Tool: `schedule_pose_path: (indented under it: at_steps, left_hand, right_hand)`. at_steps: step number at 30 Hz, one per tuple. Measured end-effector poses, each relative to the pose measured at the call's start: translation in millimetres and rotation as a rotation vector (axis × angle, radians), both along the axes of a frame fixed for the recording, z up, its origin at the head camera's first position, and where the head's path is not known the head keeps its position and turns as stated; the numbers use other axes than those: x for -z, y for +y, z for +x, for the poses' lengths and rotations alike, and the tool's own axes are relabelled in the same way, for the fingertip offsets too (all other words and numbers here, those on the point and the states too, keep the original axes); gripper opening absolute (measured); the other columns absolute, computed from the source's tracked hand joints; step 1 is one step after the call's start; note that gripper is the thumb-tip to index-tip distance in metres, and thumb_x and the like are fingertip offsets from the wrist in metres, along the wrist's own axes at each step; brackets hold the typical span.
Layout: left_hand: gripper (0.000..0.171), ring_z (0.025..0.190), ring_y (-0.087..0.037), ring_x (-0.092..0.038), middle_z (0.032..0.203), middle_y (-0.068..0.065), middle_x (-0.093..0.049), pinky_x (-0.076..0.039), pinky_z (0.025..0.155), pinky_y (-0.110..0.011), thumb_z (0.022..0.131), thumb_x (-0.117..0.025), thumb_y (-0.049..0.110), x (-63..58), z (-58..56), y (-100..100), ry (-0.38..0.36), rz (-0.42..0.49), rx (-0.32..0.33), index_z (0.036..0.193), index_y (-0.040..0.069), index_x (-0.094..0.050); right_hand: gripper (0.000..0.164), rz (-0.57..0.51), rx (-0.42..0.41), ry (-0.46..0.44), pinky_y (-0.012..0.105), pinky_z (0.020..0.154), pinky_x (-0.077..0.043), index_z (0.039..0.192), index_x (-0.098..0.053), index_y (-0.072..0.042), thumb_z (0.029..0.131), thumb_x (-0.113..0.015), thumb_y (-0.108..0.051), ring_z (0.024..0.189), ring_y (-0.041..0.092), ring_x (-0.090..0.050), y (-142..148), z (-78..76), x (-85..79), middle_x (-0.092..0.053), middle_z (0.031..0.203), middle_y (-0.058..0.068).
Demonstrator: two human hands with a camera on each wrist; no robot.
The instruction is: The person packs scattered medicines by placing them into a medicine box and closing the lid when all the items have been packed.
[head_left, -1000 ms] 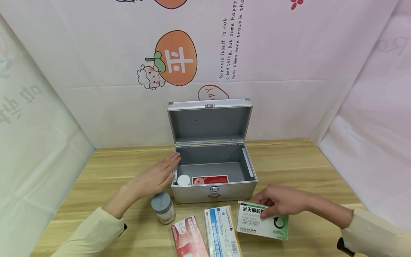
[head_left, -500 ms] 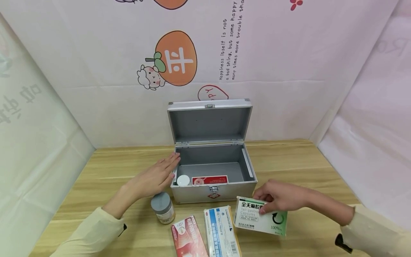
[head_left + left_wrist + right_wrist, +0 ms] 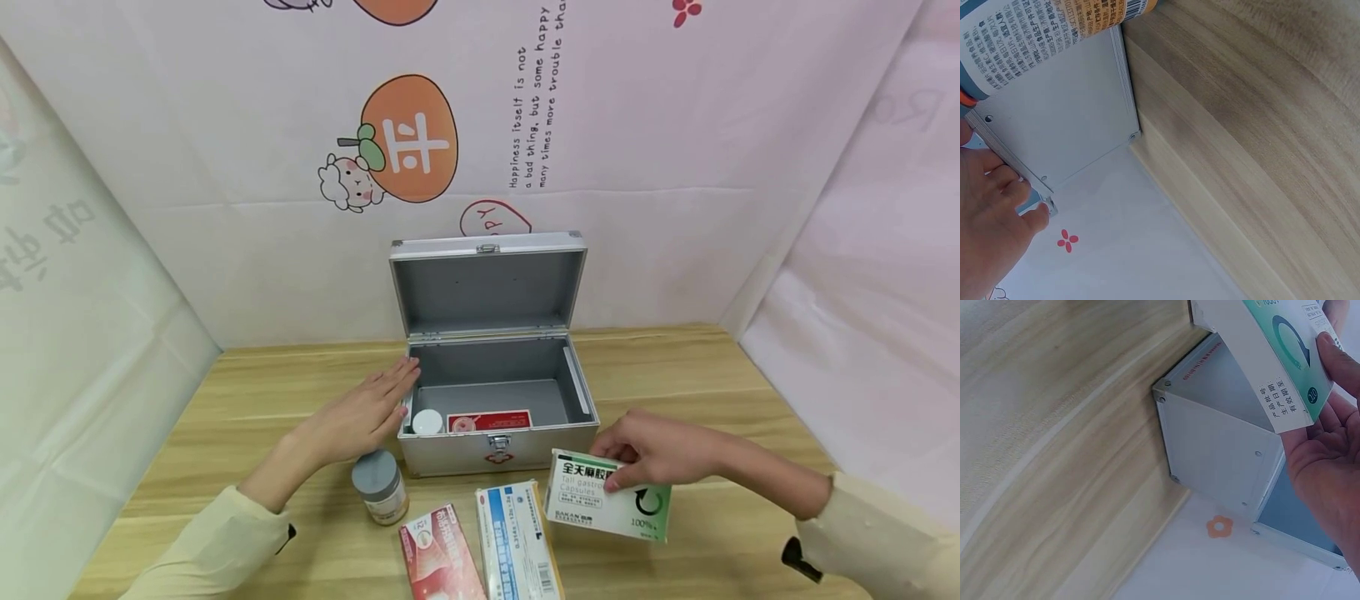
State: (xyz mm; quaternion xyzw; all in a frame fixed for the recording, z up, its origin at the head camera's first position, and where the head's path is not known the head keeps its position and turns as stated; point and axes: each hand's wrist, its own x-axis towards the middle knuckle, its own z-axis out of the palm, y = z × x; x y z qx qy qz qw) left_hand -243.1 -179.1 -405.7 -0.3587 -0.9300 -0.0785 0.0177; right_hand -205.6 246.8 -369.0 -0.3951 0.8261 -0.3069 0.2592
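Note:
My right hand (image 3: 660, 450) pinches a white and green medicine box (image 3: 600, 504), thumb on its printed front, fingers behind; the right wrist view shows the box's green end (image 3: 1294, 356) tilted in front of the case. My left hand (image 3: 367, 412) lies with extended fingers on the left rim of the silver first-aid case (image 3: 450, 454), whose lid (image 3: 491, 287) stands up. Inside the case, near its front wall, are a white-capped bottle (image 3: 428, 422) and a red box (image 3: 489, 421). A grey-lidded jar (image 3: 381, 486) stands just below my left hand.
Two more medicine boxes lie in front of the case on the wooden table (image 3: 720, 375): a red one (image 3: 442, 554) and a blue and white one (image 3: 517, 542). Printed white cloth (image 3: 660, 233) hangs behind and on both sides.
My right hand has raised the white and green medicine box a little, toward the case. The left hand has stayed on the rim.

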Motion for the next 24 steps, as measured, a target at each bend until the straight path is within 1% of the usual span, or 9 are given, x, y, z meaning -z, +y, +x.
schedule_pose_path:
  at_steps: [4, 9, 13, 17, 24]
  left_hand:
    - [0.060, 0.154, -0.029, -0.020, 0.167, -0.013, -0.019, -0.025, 0.124, -0.049, 0.107, -0.039, 0.033, 0.7, -0.9, 0, -0.001, -0.005, 0.001, 0.157, 0.002, -0.025]
    - [0.060, 0.154, -0.030, -0.021, 0.167, -0.012, -0.019, -0.026, 0.124, -0.049, 0.107, -0.039, 0.033, 1.5, -1.3, -1, 0.005, -0.005, 0.003, 0.157, 0.002, -0.025]
    - [0.060, 0.154, -0.030, -0.021, 0.167, -0.013, -0.019, -0.026, 0.124, -0.050, 0.107, -0.039, 0.032, 1.8, -1.1, -1, 0.004, -0.001, 0.001, 0.158, 0.003, -0.024]
    - [0.060, 0.154, -0.030, -0.021, 0.167, -0.013, -0.018, -0.026, 0.123, -0.050, 0.107, -0.039, 0.032, 1.7, -2.1, -1, 0.001, 0.004, 0.007, 0.157, 0.001, -0.025]
    - [0.060, 0.154, -0.031, -0.021, 0.167, -0.014, -0.019, -0.026, 0.123, -0.051, 0.107, -0.039, 0.031, 2.3, -2.3, -1, -0.001, -0.001, 0.010, 0.157, 0.000, -0.025]
  right_hand:
    - [0.009, 0.004, 0.012, 0.011, 0.023, 0.057, -0.059, 0.100, -0.073, -0.016, 0.093, -0.070, -0.020, 0.068, -0.002, -0.065, -1, 0.1, -3.1, -0.071, 0.089, -0.012]
    - [0.007, 0.020, 0.020, 0.020, 0.023, 0.057, -0.059, 0.099, -0.072, -0.018, 0.092, -0.071, -0.020, 0.066, -0.002, -0.066, -3, -1.4, -8.2, -0.071, 0.085, -0.014]
    - [0.006, 0.013, 0.007, 0.036, 0.023, 0.057, -0.059, 0.098, -0.072, -0.018, 0.092, -0.071, -0.020, 0.066, -0.002, -0.066, -5, -2.6, -13.2, -0.071, 0.085, -0.013]
    - [0.011, 0.008, 0.007, 0.046, 0.023, 0.058, -0.058, 0.101, -0.073, -0.015, 0.093, -0.070, -0.021, 0.068, -0.002, -0.066, -7, -3.0, -17.7, -0.072, 0.088, -0.011]
    - [0.014, 0.008, 0.023, 0.034, 0.023, 0.060, -0.059, 0.104, -0.073, -0.014, 0.093, -0.071, -0.022, 0.070, 0.000, -0.066, -11, -6.2, -24.4, -0.071, 0.092, -0.009]
